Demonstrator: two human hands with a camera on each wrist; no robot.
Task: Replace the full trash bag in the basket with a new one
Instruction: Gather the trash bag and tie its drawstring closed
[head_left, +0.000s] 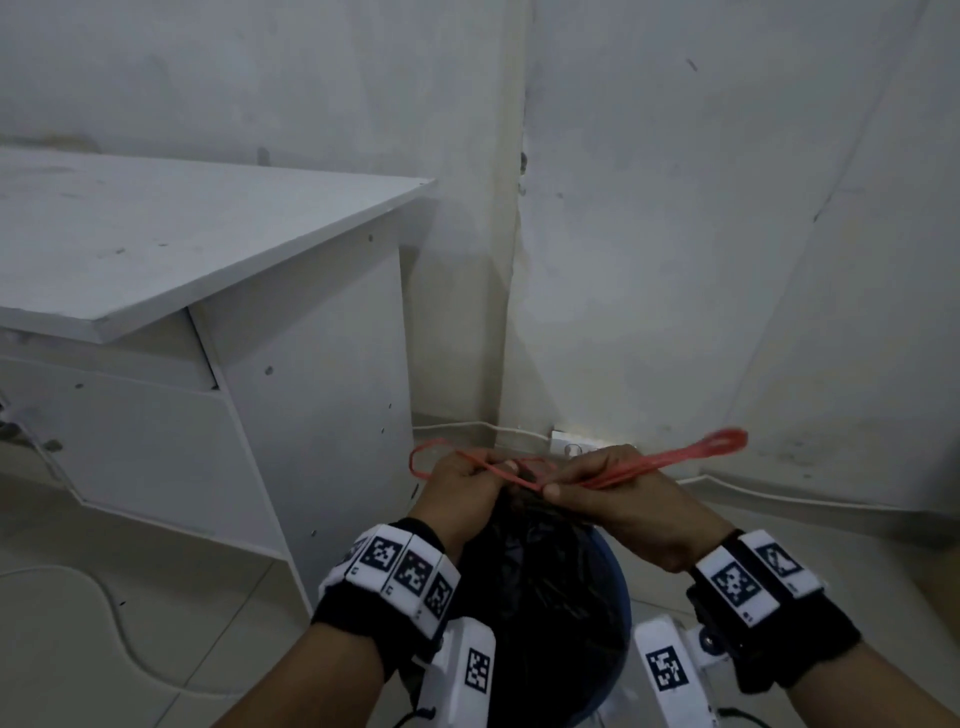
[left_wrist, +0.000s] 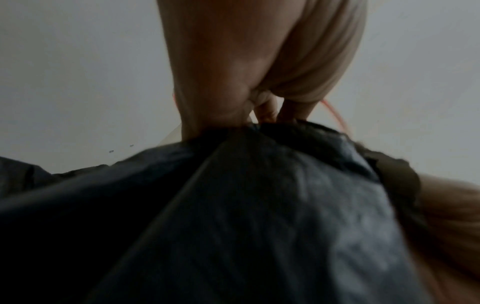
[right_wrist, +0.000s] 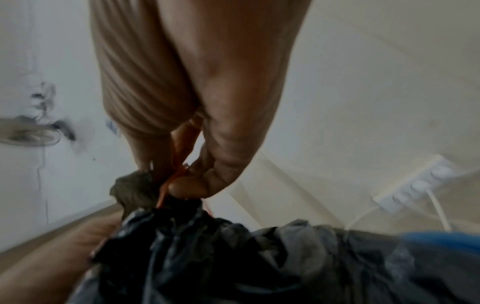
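Note:
A full black trash bag (head_left: 545, 587) sits in a blue basket (head_left: 621, 597) on the floor below me. Its mouth is gathered into a neck between my hands. My left hand (head_left: 462, 486) grips the bunched neck (left_wrist: 272, 131) and one loop of the red drawstring (head_left: 431, 447). My right hand (head_left: 597, 483) pinches the other red drawstring loop (head_left: 691, 452), which stretches out to the right. In the right wrist view, the red string (right_wrist: 179, 164) runs between my thumb and fingers down to the bag (right_wrist: 207, 246).
A white desk (head_left: 182, 249) stands close on the left, its side panel next to the basket. White walls meet in a corner behind. A white power strip (right_wrist: 415, 185) with a plugged cable lies on the floor by the wall. Tiled floor lies around.

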